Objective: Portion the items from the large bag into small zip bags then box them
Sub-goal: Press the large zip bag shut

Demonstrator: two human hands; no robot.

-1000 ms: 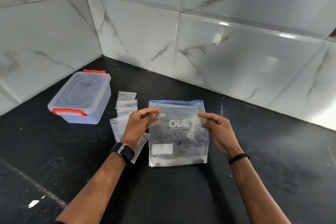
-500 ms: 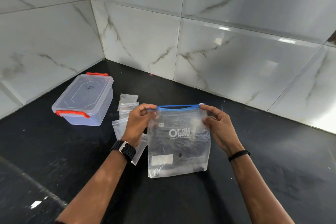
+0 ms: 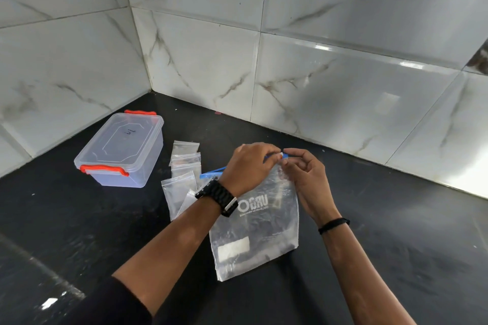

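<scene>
Fingers of the left hand (image 3: 248, 166) and right hand (image 3: 303, 174) met at the right end of the blue zip strip (image 3: 211, 173) on the large bag (image 3: 261, 235); both pinched the bag's top edge there, fingertips nearly touching. Bag stood upright on the black surface (image 3: 396, 245), bottom edge resting on it, white lettering and a white label visible on the clear plastic. Contents dark, not identifiable. Left forearm crossed in front of the bag's upper left corner. Small zip bags (image 3: 184, 166) lay overlapping just left of the large bag. Clear box (image 3: 124, 150), lid on, orange clasps, stood further left near the tiled wall (image 3: 343, 74).
</scene>
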